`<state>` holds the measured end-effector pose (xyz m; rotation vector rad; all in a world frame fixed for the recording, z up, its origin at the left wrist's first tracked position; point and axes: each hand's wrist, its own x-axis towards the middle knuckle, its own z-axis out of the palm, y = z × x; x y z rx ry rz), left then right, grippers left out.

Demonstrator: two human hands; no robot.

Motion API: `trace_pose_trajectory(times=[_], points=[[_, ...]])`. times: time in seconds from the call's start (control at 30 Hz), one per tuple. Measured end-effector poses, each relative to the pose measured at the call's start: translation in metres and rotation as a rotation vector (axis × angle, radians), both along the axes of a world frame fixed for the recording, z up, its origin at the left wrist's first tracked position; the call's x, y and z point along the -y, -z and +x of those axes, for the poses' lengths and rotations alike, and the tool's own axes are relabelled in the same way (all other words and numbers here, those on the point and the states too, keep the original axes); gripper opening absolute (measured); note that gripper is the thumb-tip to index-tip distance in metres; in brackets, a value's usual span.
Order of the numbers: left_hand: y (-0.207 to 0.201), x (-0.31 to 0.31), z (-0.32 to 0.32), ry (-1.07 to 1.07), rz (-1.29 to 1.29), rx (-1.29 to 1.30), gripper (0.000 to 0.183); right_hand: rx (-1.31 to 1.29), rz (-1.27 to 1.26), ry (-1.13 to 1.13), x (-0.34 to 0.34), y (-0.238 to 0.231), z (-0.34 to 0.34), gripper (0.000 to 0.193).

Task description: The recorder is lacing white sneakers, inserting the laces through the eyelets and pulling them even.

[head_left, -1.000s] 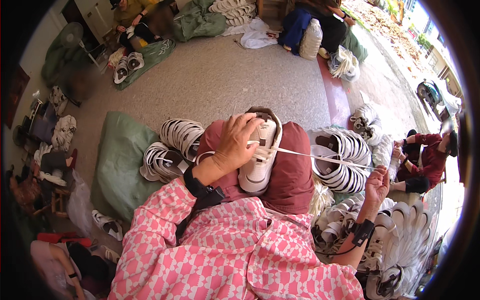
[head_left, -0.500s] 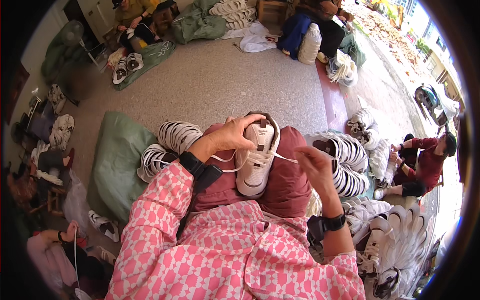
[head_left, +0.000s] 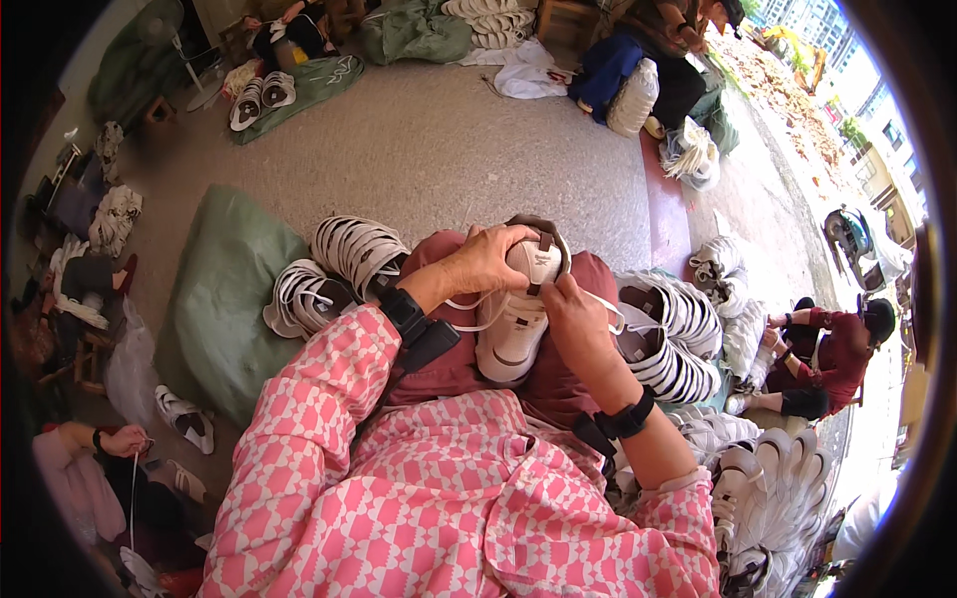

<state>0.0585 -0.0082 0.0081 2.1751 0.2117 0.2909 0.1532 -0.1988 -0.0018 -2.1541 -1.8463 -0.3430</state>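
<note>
A white and beige sneaker [head_left: 510,344] with a dark brown lining rests between my knees, toe toward me. My left hand [head_left: 486,261] is closed round its upper, with the thumb at the tongue. At the eyelets on the shoe's right side, my right hand [head_left: 580,324] pinches a white shoelace [head_left: 610,307], which loops out beside the fingers. The fingertips hide the lace's end. Another stretch of lace hangs slack on the shoe's left, below my left hand.
Striped white-and-brown sneakers [head_left: 361,254] lie left of my knees, beside a green sack [head_left: 231,299]. More striped sneakers [head_left: 678,334] are nested on the right, with a pile of white shoes [head_left: 773,488] nearer me. Several people sit around, one in dark red [head_left: 835,349] at right.
My right hand has moved left and inward, from holding the lace out beside the shoe to the eyelets by the tongue. My left hand stays on the shoe. The view has shifted slightly.
</note>
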Motion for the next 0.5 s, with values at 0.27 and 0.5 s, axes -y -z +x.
trace_pose_trajectory(times=[0.27, 0.5], points=[[0.013, -0.01, 0.005, 0.037, -0.066, -0.032, 0.064, 0.081, -0.169, -0.087, 0.004, -0.017, 0.003, 0.013], [0.001, -0.013, 0.011, 0.138, -0.27, -0.193, 0.052, 0.087, 0.044, 0.116, 0.036, -0.034, 0.038, 0.007]])
